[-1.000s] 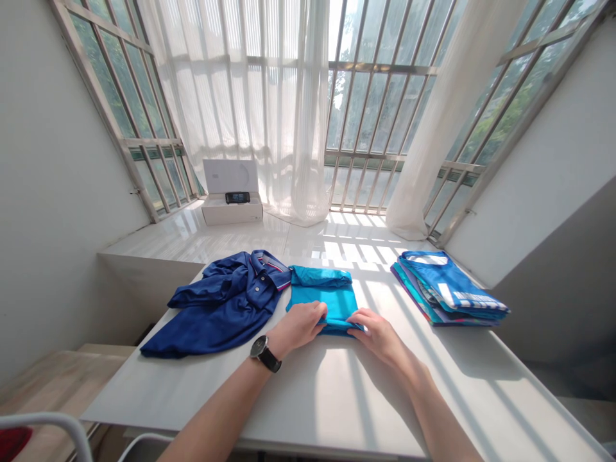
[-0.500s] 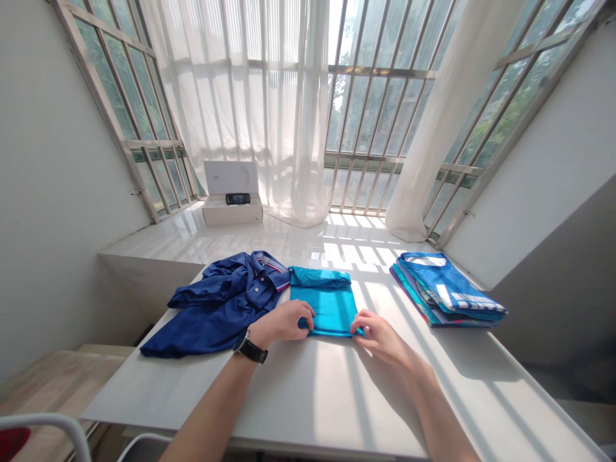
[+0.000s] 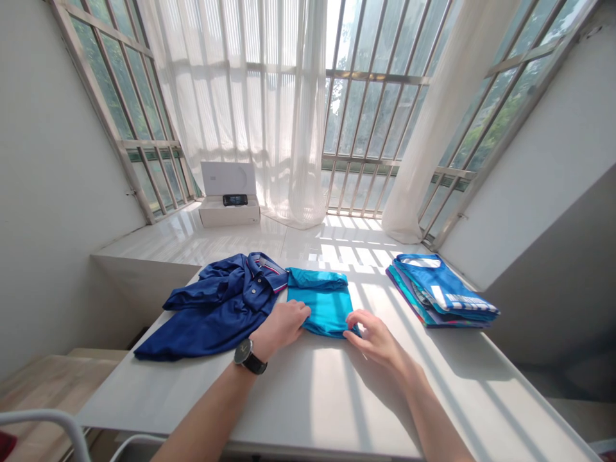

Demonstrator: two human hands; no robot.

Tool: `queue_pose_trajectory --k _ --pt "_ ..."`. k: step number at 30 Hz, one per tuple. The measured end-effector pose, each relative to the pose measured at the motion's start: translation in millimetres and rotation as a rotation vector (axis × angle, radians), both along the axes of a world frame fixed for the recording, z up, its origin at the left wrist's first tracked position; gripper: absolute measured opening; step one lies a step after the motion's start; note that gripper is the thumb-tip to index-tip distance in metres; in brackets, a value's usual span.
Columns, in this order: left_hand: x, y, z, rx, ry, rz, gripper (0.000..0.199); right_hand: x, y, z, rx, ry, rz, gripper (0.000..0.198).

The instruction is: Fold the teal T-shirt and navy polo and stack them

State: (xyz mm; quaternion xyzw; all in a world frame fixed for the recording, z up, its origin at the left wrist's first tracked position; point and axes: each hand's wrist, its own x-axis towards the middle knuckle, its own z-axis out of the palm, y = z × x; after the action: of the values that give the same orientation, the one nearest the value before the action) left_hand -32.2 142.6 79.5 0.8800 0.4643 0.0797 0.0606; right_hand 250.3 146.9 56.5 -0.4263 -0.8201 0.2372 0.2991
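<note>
A turquoise garment [image 3: 325, 308], folded into a compact rectangle, lies on the white table with a loosely bunched roll along its far edge. My left hand [image 3: 283, 324], wearing a black watch [image 3: 249, 356], has its fingers curled over the garment's near left corner; the fingertips are partly hidden. At the near right corner, my right hand [image 3: 373, 335] bends thumb and fingers round the cloth's edge. Left of the garment, a navy polo shirt [image 3: 221, 314] lies loosely spread, its striped collar touching the turquoise cloth.
On the right side of the table [image 3: 298, 398] sits a stack of folded clothes [image 3: 443, 292], a blue one with white print on top. An opened white box [image 3: 230, 213] holding a black device stands on the ledge by the barred window. A white chair frame [image 3: 48, 420] shows at lower left.
The garment's near edge looks less straight and slightly rumpled now. My left hand has rolled over, hiding its fingertips more. The whole view has shifted slightly.
</note>
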Motion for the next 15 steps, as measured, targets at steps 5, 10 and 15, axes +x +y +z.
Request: queue_pose_trajectory --k 5,10,15 --pt "4 0 -3.8 0.019 -0.071 0.048 0.021 -11 -1 -9 0.145 -0.083 0.029 0.039" --pt "-5 12 -13.8 -0.008 -0.339 0.129 0.031 -16 5 -21 0.148 -0.155 0.016 0.041" --pt "-10 23 -22.5 -0.138 -0.568 0.153 0.028 -11 3 -18 0.156 -0.118 -0.016 0.033"
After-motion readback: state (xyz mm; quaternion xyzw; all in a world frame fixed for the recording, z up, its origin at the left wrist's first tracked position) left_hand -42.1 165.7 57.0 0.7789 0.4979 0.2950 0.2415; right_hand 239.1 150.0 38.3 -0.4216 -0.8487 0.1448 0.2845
